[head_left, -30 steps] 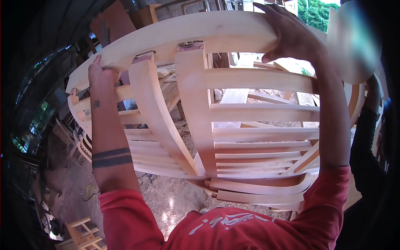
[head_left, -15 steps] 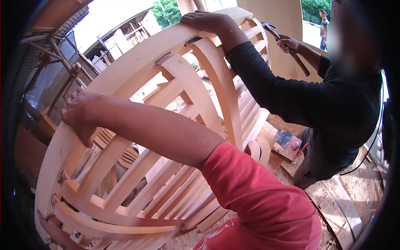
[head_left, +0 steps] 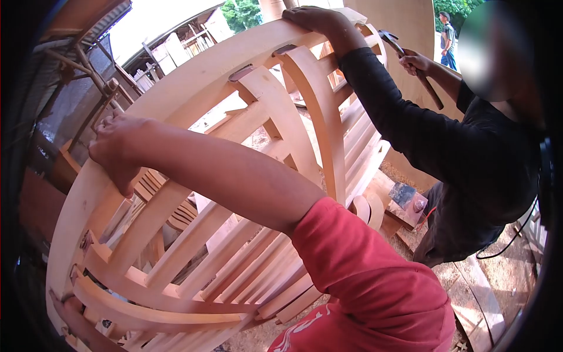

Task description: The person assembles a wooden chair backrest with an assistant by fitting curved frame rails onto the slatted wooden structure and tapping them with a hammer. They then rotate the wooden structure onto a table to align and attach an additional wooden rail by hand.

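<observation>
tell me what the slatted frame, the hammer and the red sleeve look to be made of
The slatted frame looks like pale wood, seemingly unvarnished: faint grain, matt surface. The hammer has a probably metal head, grey with a slight shine; its brownish handle may be wood. The red sleeve seems matt fabric, judging by its soft folds.

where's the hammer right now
In the head view, the hammer is at the upper right, gripped in a co-worker's hand, just right of the far end of the curved wooden frame.
</observation>
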`<state>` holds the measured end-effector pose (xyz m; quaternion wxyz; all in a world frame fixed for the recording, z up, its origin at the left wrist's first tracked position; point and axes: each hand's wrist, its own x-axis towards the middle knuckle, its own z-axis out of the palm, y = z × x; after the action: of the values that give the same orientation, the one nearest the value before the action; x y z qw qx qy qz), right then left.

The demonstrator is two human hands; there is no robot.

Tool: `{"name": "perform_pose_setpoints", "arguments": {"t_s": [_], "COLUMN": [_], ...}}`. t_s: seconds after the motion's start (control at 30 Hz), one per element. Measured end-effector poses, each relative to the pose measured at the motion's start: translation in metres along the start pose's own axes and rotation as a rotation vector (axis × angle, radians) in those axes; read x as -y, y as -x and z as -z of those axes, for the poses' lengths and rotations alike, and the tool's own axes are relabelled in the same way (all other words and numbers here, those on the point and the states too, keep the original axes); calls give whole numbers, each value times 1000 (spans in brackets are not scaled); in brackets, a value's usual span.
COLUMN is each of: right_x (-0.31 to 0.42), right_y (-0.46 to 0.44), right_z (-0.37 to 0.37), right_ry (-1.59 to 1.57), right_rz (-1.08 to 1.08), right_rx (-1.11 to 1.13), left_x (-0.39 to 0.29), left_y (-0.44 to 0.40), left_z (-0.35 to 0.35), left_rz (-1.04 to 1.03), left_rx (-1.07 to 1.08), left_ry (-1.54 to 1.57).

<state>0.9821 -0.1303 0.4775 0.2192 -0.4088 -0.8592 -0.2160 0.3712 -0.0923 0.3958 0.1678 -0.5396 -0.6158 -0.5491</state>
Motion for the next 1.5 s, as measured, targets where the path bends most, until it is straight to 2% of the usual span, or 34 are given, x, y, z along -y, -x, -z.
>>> {"name": "perform_pose_setpoints", "arguments": {"t_s": [0.07, 0.13, 0.17, 0.23, 0.3, 0.4, 0.5, 0.6, 0.67, 0.77, 0.97, 1.03, 1.1, 1.17, 1.23, 1.37, 1.5], "right_x": [0, -1, -2, -2, -2, -3, -2, -1, -2, -4, 1, 0, 0, 0, 0, 1, 2], "right_y": [0, -3, -4, -5, -7, -7, -5, -6, -6, -5, -2, 1, -2, 0, 1, 1, 0], "right_z": [-3, -4, -4, -6, -11, -7, -7, -7, -4, -4, -3, -2, -5, -3, -2, -2, -4], "right_ry": [-4, 4, 7, 12, 14, -3, 10, 16, -2, -13, -11, -16, -11, -1, -2, 8, 9], "right_rz": [-7, -11, -14, -20, -26, -17, -31, -36, -19, -9, -13, -8, -15, -19, -17, -17, -37], "right_rx": [-9, -18, -17, -25, -40, -3, -30, -30, 17, 24, -13, -26, -52, -47, -39, -38, -55], "left_x": [-40, -41, -17, -12, -13, -103, -133, -126, -71, -62, -106, -91, -62, -105, -114, -87, -114], "left_y": [20, 16, -4, -5, 17, 60, 76, 72, 45, 40, 53, 43, 28, 49, 54, 37, 58], "left_z": [-4, -5, -3, -2, 1, 2, 1, 0, 1, -2, -4, -4, 0, -4, -5, 0, 2], "left_rz": [110, 251, 336, 247, -99, 44, 82, 25, -16, 12, 148, 147, 42, 102, 119, 119, 70], "left_rx": [-2, 42, 94, 122, 77, 35, 11, 0, 18, 23, -1, 12, 41, 18, 2, 17, 2], "left_ry": [-67, 42, 178, 236, 72, 140, 73, -37, 48, 116, 97, 54, 54, 52, 48, 130, 199]}}
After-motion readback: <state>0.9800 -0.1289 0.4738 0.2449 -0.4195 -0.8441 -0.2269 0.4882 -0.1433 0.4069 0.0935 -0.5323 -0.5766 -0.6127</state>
